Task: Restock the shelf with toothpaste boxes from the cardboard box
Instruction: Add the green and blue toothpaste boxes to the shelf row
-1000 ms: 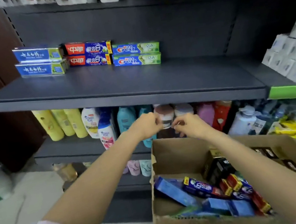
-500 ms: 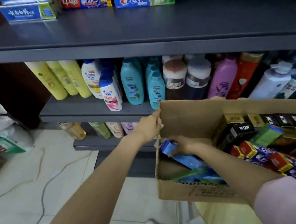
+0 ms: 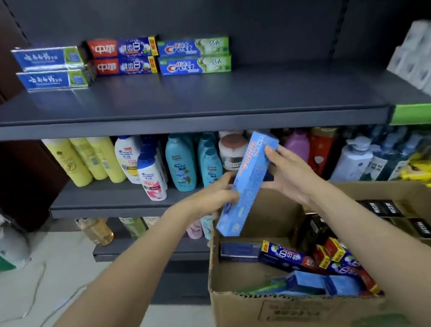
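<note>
Above the cardboard box (image 3: 259, 313), both hands hold one tilted light-blue toothpaste box (image 3: 248, 183). Left hand (image 3: 211, 197) grips low, right hand (image 3: 288, 174) grips high. Shelf (image 3: 172, 105) above.

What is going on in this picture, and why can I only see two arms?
The camera sits on the person's head and looks down, so you see only their arms. Their left hand and right hand both hold a light blue toothpaste box, tilted, above the open cardboard box, which has more toothpaste boxes inside. On the grey shelf above, six toothpaste boxes already sit in three stacks of two. Below that shelf stand shampoo bottles. The person is filling the shelf.
</note>
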The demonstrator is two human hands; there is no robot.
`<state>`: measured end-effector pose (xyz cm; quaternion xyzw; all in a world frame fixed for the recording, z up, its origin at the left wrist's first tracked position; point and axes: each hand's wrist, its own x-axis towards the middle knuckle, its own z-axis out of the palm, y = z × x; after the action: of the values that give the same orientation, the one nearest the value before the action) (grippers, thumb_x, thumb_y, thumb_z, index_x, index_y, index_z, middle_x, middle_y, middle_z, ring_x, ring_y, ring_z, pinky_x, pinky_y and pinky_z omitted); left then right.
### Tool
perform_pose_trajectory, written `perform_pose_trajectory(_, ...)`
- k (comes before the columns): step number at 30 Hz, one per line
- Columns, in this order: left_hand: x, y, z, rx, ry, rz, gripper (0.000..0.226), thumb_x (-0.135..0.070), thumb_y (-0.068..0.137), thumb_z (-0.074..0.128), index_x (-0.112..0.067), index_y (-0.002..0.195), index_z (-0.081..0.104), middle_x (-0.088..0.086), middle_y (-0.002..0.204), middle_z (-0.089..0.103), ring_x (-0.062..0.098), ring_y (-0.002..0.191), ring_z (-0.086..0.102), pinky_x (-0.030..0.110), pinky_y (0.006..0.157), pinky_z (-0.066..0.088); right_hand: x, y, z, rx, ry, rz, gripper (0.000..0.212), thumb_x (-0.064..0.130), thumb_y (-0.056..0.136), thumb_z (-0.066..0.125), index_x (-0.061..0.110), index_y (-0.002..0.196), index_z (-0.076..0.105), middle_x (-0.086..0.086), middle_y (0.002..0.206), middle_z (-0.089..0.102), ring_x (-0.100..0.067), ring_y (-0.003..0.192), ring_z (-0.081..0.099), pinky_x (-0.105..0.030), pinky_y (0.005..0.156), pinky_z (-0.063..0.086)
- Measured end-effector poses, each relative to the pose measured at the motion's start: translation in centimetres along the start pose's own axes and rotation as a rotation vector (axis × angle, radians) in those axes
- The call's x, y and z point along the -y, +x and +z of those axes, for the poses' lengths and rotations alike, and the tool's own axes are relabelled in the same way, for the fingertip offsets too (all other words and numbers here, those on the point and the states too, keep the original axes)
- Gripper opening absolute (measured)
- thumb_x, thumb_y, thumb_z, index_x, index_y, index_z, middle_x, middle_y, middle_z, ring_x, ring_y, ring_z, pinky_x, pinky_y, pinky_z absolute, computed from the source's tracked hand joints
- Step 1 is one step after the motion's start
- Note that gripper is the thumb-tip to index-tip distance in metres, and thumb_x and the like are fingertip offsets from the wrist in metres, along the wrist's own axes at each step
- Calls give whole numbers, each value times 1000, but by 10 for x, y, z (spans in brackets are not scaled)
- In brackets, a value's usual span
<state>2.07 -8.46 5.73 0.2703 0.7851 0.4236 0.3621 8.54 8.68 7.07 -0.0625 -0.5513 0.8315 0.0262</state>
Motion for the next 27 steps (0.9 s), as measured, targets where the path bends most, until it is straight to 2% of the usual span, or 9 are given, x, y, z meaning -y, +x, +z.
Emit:
perform_pose_trajectory(3,-14,0,-5,-48,49,40,53,-21,90,59,-15,136,35,4,121,55,20,105,57,32,92,47,12,1,9,-40,102,-41,23,24,101,36,21,116,53,2,106,67,-14,97,65,-43,78,57)
perform_pose_trajectory(6,-31,-4,-14,-366,467,202,54,-29,92,58,-14,138,37,11,120,55,22,101,53,29,78,39,27,9,21,-105,118,-60,37,38,98,42,17,128,47,-2,118,63,-18,108,61,-43,86,53)
perform_pose_trajectory(8,-47,-13,-26,-593,809,230,65,-34,90,59,-21,145,29,12,120,50,29,111,50,34,85,41,43,15,32,-176,52,-95,42,44,91,52,11,118,51,-8,108,66,-22,100,65,-37,78,57)
perform_pose_trajectory(11,-59,-25,-55,-783,1180,140,84,-50,83,61,-27,150,17,5,128,46,26,120,45,38,92,38,62,24,46,-192,4,-164,15,24,92,57,11,96,54,-8,92,66,-20,89,66,-26,63,59)
perform_pose_trajectory(14,-59,-32,-88,-781,980,88,94,-57,71,71,-23,146,26,3,131,49,26,122,48,39,93,40,73,36,58,-128,42,-195,6,4,91,53,10,90,53,-10,90,64,-18,85,64,-26,72,59)
perform_pose_trajectory(16,-60,-34,-109,-742,806,109,74,-53,70,75,-21,130,44,4,123,57,27,115,54,38,82,45,81,47,66,-74,71,-213,12,0,91,51,11,89,55,-7,84,65,-17,81,64,-27,76,57)
perform_pose_trajectory(19,-65,-33,-131,-797,877,123,54,-50,73,73,-15,106,48,5,108,61,28,103,57,33,68,39,88,65,76,-47,50,-225,21,0,92,51,14,107,54,-5,89,66,-15,79,64,-29,81,53)
perform_pose_trajectory(23,-73,-15,-154,-931,913,125,54,-50,77,68,-12,108,46,7,111,59,28,105,56,32,69,36,83,101,96,-68,34,-232,35,3,90,58,8,121,42,-12,110,61,-21,97,63,-38,99,49)
perform_pose_trajectory(27,-87,14,-182,-795,805,210,69,-52,75,70,-16,128,44,4,125,57,25,114,54,36,82,43,86,136,128,-41,-118,-211,28,15,94,53,13,121,45,-9,116,64,-21,88,65,-35,75,55)
